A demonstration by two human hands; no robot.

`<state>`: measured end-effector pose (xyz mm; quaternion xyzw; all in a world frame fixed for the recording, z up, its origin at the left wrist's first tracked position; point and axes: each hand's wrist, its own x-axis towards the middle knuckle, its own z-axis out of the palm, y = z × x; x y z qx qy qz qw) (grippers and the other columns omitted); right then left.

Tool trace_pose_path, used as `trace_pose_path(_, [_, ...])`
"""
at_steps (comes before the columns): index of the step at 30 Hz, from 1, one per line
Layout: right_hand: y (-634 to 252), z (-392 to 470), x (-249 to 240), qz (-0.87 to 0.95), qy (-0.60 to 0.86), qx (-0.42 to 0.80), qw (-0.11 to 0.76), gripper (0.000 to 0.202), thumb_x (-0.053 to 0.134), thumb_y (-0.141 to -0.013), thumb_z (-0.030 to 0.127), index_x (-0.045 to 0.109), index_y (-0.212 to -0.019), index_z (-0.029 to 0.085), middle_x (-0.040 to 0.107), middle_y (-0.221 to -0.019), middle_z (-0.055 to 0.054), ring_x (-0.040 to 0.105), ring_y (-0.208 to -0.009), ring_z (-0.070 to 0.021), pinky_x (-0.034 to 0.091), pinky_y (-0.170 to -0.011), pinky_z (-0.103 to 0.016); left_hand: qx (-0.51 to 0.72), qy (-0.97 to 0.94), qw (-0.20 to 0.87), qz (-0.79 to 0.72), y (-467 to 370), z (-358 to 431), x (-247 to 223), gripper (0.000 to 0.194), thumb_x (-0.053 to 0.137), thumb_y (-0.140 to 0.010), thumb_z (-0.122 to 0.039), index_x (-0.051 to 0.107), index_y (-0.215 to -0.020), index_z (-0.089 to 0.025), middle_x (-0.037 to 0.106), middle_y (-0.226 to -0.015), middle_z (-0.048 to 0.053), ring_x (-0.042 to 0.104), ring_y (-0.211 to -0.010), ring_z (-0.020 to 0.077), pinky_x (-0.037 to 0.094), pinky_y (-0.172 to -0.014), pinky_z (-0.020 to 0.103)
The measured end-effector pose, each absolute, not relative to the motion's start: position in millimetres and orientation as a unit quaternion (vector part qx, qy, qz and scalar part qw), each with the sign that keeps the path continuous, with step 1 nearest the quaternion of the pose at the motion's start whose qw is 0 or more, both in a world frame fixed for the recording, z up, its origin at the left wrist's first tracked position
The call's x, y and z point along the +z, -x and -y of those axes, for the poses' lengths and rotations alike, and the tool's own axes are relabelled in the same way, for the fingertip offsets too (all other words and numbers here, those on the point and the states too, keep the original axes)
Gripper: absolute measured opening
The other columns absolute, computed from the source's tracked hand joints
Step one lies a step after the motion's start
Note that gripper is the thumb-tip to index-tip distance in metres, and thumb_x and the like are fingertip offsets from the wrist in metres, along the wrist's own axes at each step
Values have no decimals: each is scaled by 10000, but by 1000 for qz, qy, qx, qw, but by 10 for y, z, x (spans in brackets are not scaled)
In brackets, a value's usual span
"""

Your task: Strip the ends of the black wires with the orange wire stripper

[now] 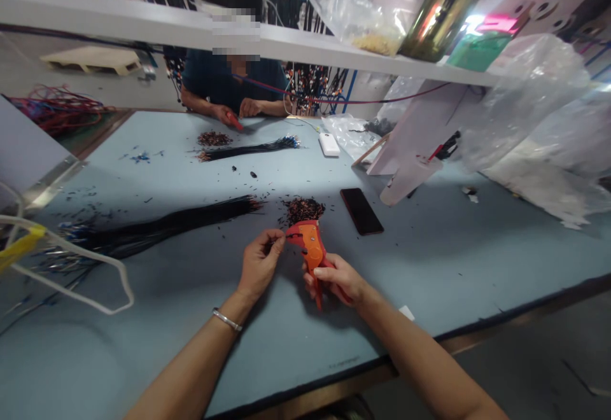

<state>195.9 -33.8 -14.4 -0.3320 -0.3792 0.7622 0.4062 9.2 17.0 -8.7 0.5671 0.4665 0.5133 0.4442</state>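
My right hand (pixel 334 277) is wrapped round the handles of an orange and red wire stripper (pixel 312 248). Close to its red jaws, my left hand (pixel 261 258) pinches a thin black wire, whose end reaches into the tool's mouth. Most of that wire is hidden by my fingers. Just beyond the stripper lies a heap of short black and copper-coloured wire scraps (pixel 305 209). To the left, a long bundle of black wires (pixel 181 223) stretches over the table, with copper-coloured tips at its right end and blue and silvery terminals at its left.
A dark phone (pixel 361 211) lies right of the scraps. Across the table (pixel 429 267), another person's hands (pixel 229 114) hold a red tool near a second wire bundle (pixel 248 149). A white shelf (pixel 143 19) spans above. A white cable loop (pixel 126 280) hangs at left.
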Motion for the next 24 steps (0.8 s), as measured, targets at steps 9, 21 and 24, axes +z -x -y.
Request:
trace_pose_path(9, [-1908,353,-171,388,358,737,422,395,785,-712,429,595,-896,135,580,-664,15,565,-510,-111,467,-460,-225,521,-560,436,-474,-98,-160,-100,202,635,-795,-363,652,-789,-161,607,-672,-13,512,-618,111,420,-603,208])
trace_pose_path(21, [-1919,338,-124,386,361,742,413,423,798,-688,440,593,-881,124,599,-667,6,586,-498,-117,472,-447,-220,512,-603,374,-484,-103,-159,-107,220,604,-814,-356,714,-807,-166,699,-718,13,591,-651,137,465,-636,228])
trace_pose_path(24, [-1924,341,-115,383,358,746,412,436,799,-685,447,599,-896,122,610,-681,1,596,-509,-121,476,-441,-216,515,-607,365,-483,-99,-157,-103,220,600,-818,-354,714,-798,-166,702,-716,15,600,-654,139,467,-632,226])
